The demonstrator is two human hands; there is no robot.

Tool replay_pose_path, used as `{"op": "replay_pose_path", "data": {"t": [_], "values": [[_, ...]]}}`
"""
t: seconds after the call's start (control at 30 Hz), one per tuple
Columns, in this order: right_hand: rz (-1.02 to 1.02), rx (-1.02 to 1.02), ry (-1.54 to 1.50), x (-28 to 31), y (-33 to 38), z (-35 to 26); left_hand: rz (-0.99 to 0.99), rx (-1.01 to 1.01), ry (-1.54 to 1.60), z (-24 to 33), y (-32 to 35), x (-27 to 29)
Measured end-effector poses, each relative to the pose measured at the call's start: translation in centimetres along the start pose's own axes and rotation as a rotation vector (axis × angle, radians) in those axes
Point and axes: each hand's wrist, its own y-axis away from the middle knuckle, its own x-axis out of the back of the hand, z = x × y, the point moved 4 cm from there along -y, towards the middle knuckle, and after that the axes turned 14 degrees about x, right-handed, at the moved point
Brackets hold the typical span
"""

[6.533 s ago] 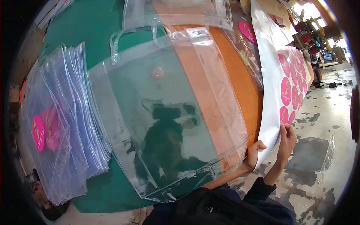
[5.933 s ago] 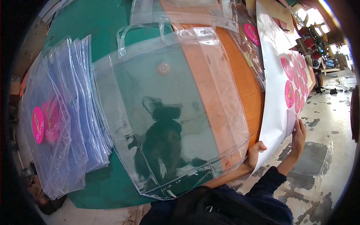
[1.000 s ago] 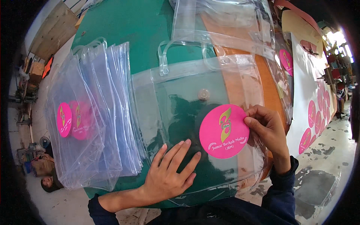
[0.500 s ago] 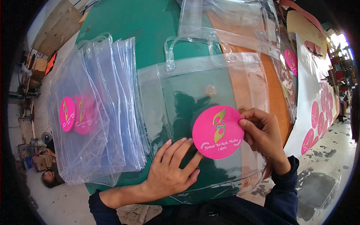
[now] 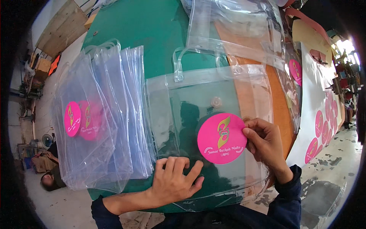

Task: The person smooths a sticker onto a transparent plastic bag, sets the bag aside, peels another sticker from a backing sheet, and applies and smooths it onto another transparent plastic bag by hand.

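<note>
A round pink sticker [image 5: 222,138] with a green emblem is pinched by its right edge between thumb and fingers of my right hand [image 5: 267,144]. Beneath it lies a clear plastic bag [image 5: 206,91] with handles at its far edge and a round snap button [image 5: 216,102] near its top. My left hand [image 5: 176,178] rests at the bag's lower left, fingers bent and apart, holding nothing. Whether the sticker touches the bag's surface, I cannot tell. Left of the bag is a stack of clear bags [image 5: 118,122], the outermost with a pink sticker [image 5: 72,119] on it.
More clear bags [image 5: 244,28] lie at the far side of the green and brown tabletop [image 5: 152,28]. On the right hangs a white sheet [image 5: 305,129] with several pink stickers. A person [image 5: 55,175] is on the floor at far left, near a fan [image 5: 47,140].
My left hand has drawn back from the sticker toward me, its fingers now more bent. The right hand still grips the sticker's edge. The whole view has shifted slightly.
</note>
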Motion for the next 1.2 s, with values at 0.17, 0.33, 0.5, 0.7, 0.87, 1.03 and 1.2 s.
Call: {"op": "replay_pose_path", "data": {"t": [0.17,0.33,0.5,0.7,0.87,1.03,1.2], "values": [[-0.006,0.000,0.019,0.02,-0.02,0.16,0.004,0.020,-0.026,0.10,-0.45,0.47],[-0.005,-0.004,0.039,-0.18,-0.01,-0.02,-0.024,-0.003,-0.003,-0.08,-0.45,0.11],[0.000,-0.016,0.040,-0.07,0.10,0.01,-0.012,-0.021,-0.011,-0.04,-0.62,0.18],[-0.029,-0.021,0.078,-0.57,-0.07,-0.29,-0.019,-0.013,0.007,-0.25,-0.51,0.19],[-0.041,-0.008,0.145,-0.38,-0.10,-0.36,-0.011,0.001,-0.009,0.13,-0.80,0.40],[-0.043,-0.011,0.185,-0.53,-0.19,-0.38,-0.014,0.005,0.002,-0.11,-0.63,0.39],[-0.026,0.004,0.149,-0.58,-0.14,-0.40,-0.036,-0.013,0.009,-0.04,-0.53,0.23]]}}
